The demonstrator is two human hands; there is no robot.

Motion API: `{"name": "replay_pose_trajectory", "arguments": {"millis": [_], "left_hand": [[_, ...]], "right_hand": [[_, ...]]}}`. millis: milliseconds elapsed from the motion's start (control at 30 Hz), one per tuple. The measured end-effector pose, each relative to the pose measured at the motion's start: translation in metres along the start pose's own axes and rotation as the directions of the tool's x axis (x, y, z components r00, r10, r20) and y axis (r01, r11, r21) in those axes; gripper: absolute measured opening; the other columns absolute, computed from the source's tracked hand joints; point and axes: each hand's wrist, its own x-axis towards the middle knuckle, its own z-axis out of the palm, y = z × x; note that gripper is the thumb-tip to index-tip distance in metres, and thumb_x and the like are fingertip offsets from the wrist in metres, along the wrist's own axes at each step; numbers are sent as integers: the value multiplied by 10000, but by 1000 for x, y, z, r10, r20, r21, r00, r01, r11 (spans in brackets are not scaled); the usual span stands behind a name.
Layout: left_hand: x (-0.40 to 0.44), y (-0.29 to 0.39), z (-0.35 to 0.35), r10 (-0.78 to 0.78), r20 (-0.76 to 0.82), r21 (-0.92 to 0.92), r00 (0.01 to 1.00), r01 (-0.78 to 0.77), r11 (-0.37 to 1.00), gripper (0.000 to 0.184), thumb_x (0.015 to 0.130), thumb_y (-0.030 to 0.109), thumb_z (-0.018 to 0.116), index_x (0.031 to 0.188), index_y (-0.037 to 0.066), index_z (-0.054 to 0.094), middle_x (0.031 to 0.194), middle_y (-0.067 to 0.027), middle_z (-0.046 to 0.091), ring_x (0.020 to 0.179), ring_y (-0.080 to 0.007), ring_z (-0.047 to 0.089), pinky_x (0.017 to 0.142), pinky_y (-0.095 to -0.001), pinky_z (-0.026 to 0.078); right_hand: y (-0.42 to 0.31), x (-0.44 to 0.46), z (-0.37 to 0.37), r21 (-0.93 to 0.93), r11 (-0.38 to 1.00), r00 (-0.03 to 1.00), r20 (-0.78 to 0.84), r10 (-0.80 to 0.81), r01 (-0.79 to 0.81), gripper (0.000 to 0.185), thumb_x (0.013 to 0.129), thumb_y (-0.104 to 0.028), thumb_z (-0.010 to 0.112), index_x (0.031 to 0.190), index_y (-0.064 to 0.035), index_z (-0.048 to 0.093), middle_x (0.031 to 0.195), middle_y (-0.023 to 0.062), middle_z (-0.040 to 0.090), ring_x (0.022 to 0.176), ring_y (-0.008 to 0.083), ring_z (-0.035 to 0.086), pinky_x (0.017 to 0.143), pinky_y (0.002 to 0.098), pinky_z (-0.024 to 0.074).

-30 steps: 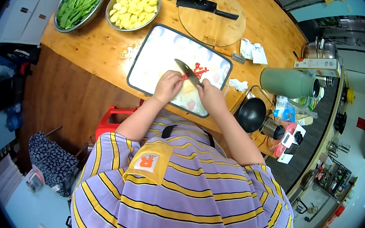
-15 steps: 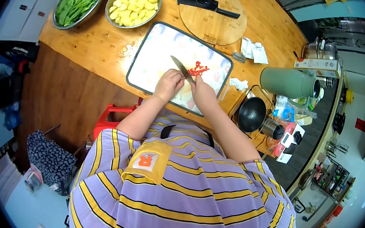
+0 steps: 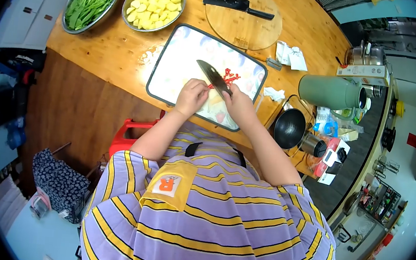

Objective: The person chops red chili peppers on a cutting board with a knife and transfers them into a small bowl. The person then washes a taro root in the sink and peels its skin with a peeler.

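Glare bleaches part of the cutting board amid strong fisheye distortion.

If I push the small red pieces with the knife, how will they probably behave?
The red pieces are probably light, being so small. They would likely scatter rather than move together, since they lie loosely spread on the white board.

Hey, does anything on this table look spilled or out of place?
Slightly. Left of the light cutting board, a shiny, blotchy patch on the wooden table could be spilled water, or just glare. Right of the board, crumpled white paper lies like litter near the black pan.
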Motion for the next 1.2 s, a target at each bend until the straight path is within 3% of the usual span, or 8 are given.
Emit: {"name": "replay_pose_trajectory", "arguments": {"millis": [233,433,633,733,833,967,1067,1200], "left_hand": [[2,-3,4,37,58,57,998,-41,998,112,802,0,743,892,3,678,975,-111,695,929,-317,652,824,-399,550],[2,-3,5,28,69,65,997,-33,997,123,807,3,739,910,6,671,967,-116,693,943,-323,647,846,-403,544],[0,-5,4,49,80,45,996,-53,998,120,807,4,742,905,7,673,969,-113,693,948,-322,648,848,-408,543],[2,-4,3,51,87,55,995,-56,997,112,811,11,748,896,11,676,965,-112,693,949,-320,649,847,-407,542],[4,1,-3,26,52,27,998,-27,999,112,814,13,754,897,19,678,966,-111,693,946,-320,650,843,-401,541],[0,5,-14,-33,27,40,999,32,999,124,800,0,755,886,29,670,963,-112,693,940,-324,649,839,-399,537],[-4,0,-10,-23,42,42,999,21,999,134,785,-12,752,872,31,660,950,-116,688,923,-328,643,822,-403,532],[-4,-2,-2,-24,18,73,1000,23,997,104,794,6,747,858,26,667,902,-118,682,859,-313,643,761,-397,533]], "right_hand": [[-3,-12,2,-158,987,999,38,-31,37,229,1027,-234,558,1016,-8,528,802,252,686,788,452,673,705,539,520],[-5,-5,14,-112,993,997,74,32,-23,236,1028,-236,559,1022,-2,527,813,252,687,805,460,673,710,537,522],[-6,18,35,-45,999,999,-45,-14,12,255,1020,-250,588,1043,-1,536,857,258,692,832,458,673,722,527,529],[4,22,35,19,999,990,-135,-41,44,278,1010,-268,617,1037,2,557,830,243,685,823,441,680,713,499,528],[12,10,15,353,936,992,-108,63,-21,288,1005,-275,633,1020,6,576,807,227,678,805,416,685,697,471,518],[1,-13,-13,203,965,986,17,168,-168,272,1013,-272,616,1012,-4,573,790,227,674,780,408,679,692,481,512],[4,-24,-3,-28,999,1000,-12,18,-19,259,1022,-272,580,1015,-15,557,801,233,679,784,434,670,699,515,514],[-5,-29,2,-76,997,999,47,18,-14,232,1022,-251,558,1019,-20,542,805,248,680,789,456,670,709,550,514]]}}
